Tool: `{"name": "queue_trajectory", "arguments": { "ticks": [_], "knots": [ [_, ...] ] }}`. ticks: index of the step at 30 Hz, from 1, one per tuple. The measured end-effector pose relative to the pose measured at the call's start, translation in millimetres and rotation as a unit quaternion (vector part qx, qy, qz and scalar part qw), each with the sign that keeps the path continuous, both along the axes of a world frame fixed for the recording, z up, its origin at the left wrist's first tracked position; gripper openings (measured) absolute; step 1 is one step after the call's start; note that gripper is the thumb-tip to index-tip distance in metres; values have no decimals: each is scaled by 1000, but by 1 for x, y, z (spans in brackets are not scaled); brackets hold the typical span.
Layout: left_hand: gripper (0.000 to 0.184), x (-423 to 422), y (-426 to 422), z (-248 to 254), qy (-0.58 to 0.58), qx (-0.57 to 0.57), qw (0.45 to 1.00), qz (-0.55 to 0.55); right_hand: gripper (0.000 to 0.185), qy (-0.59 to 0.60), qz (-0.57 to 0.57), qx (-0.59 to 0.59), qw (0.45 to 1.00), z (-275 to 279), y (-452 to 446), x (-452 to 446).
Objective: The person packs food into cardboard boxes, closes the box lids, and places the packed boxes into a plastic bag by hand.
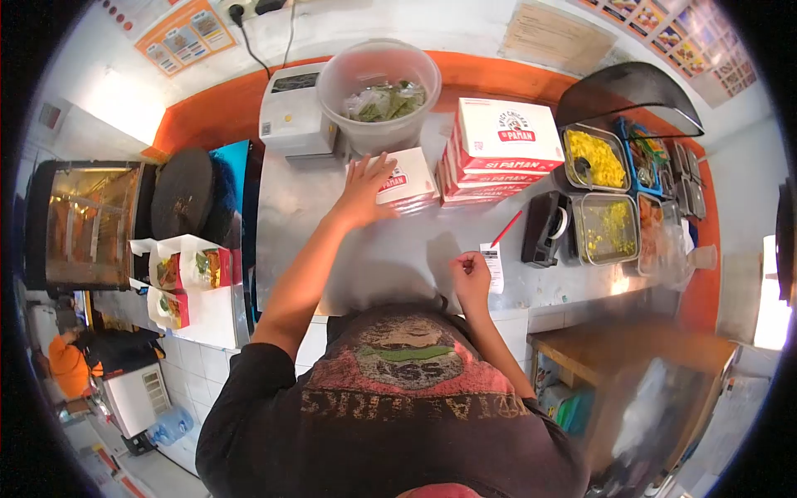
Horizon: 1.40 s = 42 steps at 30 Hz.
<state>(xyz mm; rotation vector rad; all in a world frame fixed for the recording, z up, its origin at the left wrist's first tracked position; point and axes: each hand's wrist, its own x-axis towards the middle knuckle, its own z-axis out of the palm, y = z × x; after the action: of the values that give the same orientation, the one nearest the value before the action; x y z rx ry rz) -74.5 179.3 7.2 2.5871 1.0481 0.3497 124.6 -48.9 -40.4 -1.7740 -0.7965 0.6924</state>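
Observation:
My left hand (365, 192) is open, its fingers spread over a short stack of white and red food boxes (406, 172). Part of the top box is hidden behind it. My right hand (473, 278) is closed, its fingers curled together above the counter; whatever may be in them I cannot make out. Just to its right lies a printed paper slip (493, 267), with a red pen (506, 229) at the slip's upper end. A taller stack of the same boxes (505, 137) stands behind the slip.
At the back are a label printer (297, 108) and a translucent bucket (378, 129) with leaves in a bag. A black tape dispenser (544, 230) and containers of yellow food (603, 227) stand right. Filled open boxes (184, 270) sit left on a white surface.

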Motion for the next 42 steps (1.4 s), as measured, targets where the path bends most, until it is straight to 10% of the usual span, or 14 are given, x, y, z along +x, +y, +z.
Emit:
{"name": "queue_trajectory", "arguments": {
  "ticks": [6, 12, 17, 22, 30, 36, 42],
  "knots": [
    [59, -94, -68, -4, -268, 20, 949, 167, 12, 28, 49, 2, 998, -4, 6, -24],
    [30, -253, -142, -22, -203, 115, 883, 407, 10, 97, 231, -22, 968, -3, 46, -119],
    [36, -356, -164, -22, -230, 134, 765, 586, 28, 14, 460, -33, 887, 15, 111, -271],
    [49, -477, -128, -91, -181, 147, 663, 711, 44, 193, 534, -148, 809, -5, 161, -441],
    [51, -496, -124, -90, -273, 57, 728, 626, 53, 189, 411, -69, 889, -130, 171, -529],
    [28, -464, -140, -78, -303, -29, 720, 624, 51, 295, 318, -158, 887, -74, 130, -462],
    [15, -379, -162, -77, -255, -195, 822, 471, 52, 376, 231, -127, 888, -50, 71, -315]
  ]
}}
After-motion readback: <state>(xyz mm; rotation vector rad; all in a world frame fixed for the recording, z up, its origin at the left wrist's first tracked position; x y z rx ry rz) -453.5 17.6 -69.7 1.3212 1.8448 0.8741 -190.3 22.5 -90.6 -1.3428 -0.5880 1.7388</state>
